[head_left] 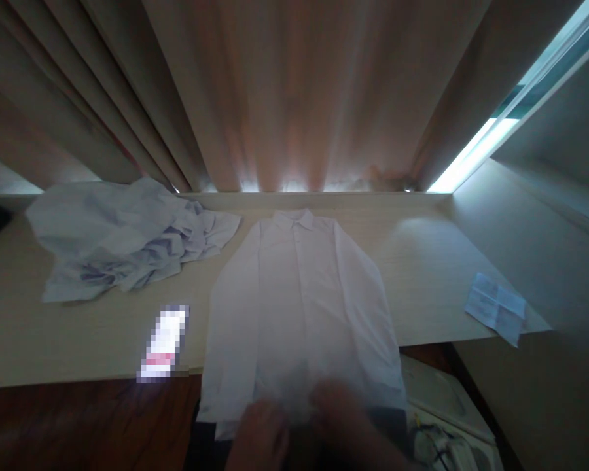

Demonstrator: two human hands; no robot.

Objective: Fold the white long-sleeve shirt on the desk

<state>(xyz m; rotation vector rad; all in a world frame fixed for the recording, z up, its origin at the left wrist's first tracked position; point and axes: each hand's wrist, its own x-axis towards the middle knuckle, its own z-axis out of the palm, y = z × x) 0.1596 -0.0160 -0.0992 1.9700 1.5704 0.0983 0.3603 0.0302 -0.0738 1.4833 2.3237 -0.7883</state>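
A white long-sleeved shirt (279,294) lies front up, its collar toward the window and its lower part hanging past the table's near edge. At the hem, my left hand (262,425) is closed, its curled fingers gripping the fabric. My right hand (341,409) is over the lower front of the shirt, to the right of my left hand. Motion blur smears its fingers, so I cannot tell whether they grip the cloth. The part of the hem between and beneath both hands is hidden or blurred.
Crumpled white cloth (122,235) lies on the pale table (427,281) at the left. A lit, pixelated phone-like rectangle (164,343) is near the front edge. At right lies a creased paper (495,307) beside a wall panel (535,242). Curtains (294,98) hang behind.
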